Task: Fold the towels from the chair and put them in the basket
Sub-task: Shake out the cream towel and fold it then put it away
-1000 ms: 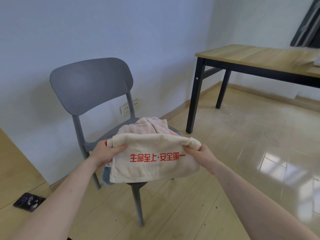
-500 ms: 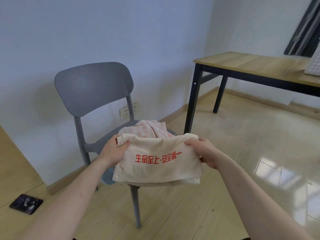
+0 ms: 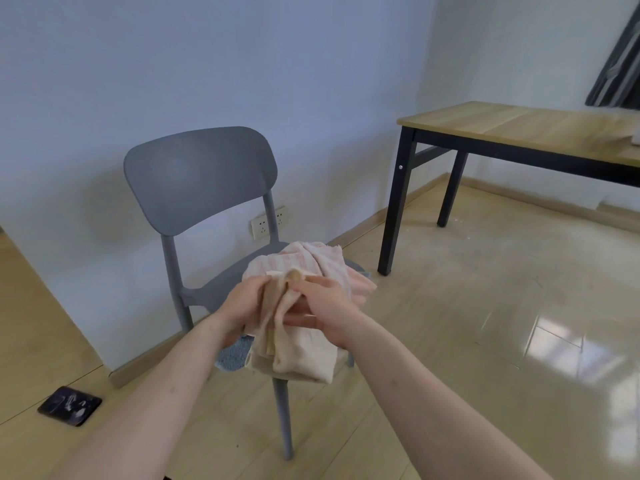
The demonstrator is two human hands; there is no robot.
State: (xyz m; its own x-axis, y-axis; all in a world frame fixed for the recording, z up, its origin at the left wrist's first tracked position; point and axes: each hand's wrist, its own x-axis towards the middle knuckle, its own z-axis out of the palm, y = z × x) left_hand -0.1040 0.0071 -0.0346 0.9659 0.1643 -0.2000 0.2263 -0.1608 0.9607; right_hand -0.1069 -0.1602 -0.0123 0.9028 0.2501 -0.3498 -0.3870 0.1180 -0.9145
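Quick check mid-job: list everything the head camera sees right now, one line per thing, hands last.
cream towel: one, cream, held in front of the chair seat, folded in half
pink towel: one, pale pink, heaped on the seat
blue-grey towel: one, blue-grey, seat's front edge, mostly hidden
chair: one, grey, by the wall
table: one, wood top, black legs, right
wall sockets: white, behind the chair
dark flat object: one, floor, lower left
basket: not in view
left hand: grips the cream towel
right hand: grips the cream towel
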